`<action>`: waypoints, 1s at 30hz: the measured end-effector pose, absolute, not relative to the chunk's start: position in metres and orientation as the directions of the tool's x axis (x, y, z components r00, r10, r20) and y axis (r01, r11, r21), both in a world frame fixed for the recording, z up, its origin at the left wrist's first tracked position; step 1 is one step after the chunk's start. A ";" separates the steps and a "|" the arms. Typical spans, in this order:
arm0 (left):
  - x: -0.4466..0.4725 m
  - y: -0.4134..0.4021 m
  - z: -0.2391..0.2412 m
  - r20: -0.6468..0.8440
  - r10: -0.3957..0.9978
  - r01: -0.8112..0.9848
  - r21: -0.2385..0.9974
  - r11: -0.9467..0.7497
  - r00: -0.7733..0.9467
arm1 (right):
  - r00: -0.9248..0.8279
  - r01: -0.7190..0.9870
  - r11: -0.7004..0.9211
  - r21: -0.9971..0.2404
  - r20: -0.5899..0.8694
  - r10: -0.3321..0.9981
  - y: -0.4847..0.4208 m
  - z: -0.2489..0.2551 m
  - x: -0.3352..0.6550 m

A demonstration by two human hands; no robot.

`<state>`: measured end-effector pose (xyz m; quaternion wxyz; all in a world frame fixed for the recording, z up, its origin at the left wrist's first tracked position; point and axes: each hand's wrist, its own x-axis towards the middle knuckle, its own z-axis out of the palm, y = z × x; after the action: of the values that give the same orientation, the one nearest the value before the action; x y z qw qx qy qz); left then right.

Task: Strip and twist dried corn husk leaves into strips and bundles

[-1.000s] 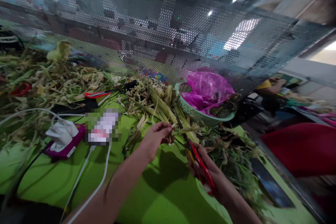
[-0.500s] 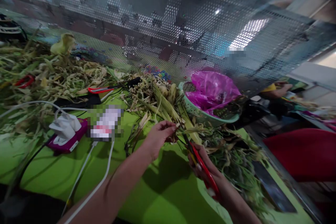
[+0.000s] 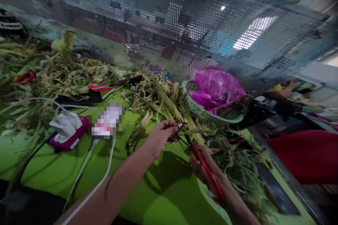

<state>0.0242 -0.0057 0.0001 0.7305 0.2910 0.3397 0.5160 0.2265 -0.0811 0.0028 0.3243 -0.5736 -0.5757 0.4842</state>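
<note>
Dried plant scrap pinched just up and left of the scissor tips
The pale dried plant scrap [image 3: 180, 125] sits at the fingertips of the left hand [image 3: 163, 134], thumb and forefinger closed on it, so the left hand is the nearer one; its long axis is too small to make out. The red-handled scissors [image 3: 202, 161] slant from lower right to upper left, blades aimed toward that pinch; tips and scrap are close, but I cannot tell whether they touch. The right hand [image 3: 215, 170] is wrapped around the handles; the blades look near together, though how far apart is unclear. Just behind lie long yellow-green stalks [image 3: 195, 132], then the mint-green basket [image 3: 215, 119] with a magenta plastic bag [image 3: 219, 88], while leafy strands [image 3: 240, 168] heap right of the right hand
</note>
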 end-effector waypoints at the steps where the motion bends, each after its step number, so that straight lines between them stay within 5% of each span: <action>1: 0.024 -0.006 0.000 -0.198 0.952 -0.555 0.778 0.297 0.232 | -0.126 0.334 -0.122 -0.934 -0.173 0.977 -0.081 0.004 0.225; 8: 0.025 -0.006 0.006 -0.226 0.947 -0.559 0.766 0.318 0.230 | -0.082 0.262 -0.188 -0.947 -0.216 0.973 -0.081 0.007 0.216; 13: 0.021 -0.004 0.006 -0.235 0.950 -0.549 0.776 0.312 0.207 | -0.121 0.373 -0.059 -0.926 -0.112 0.986 -0.071 0.003 0.227; 19: 0.017 0.002 0.005 -0.258 0.953 -0.587 0.752 0.300 0.156 | -0.238 0.791 0.198 -0.579 0.007 0.971 -0.055 0.004 0.238; 23: 0.016 0.003 0.005 -0.244 0.956 -0.571 0.767 0.292 0.161 | -0.374 0.848 0.386 -0.362 0.107 0.921 -0.053 0.020 0.236; 30: 0.018 0.003 -0.002 -0.069 0.996 -0.270 0.959 0.084 0.063 | -0.311 0.789 0.504 -0.351 0.478 0.821 -0.040 0.052 0.207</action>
<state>0.0184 0.0030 -0.0019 0.5962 0.4197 0.4319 0.5309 0.2072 -0.0403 0.0524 0.3111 -0.4975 -0.8094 0.0257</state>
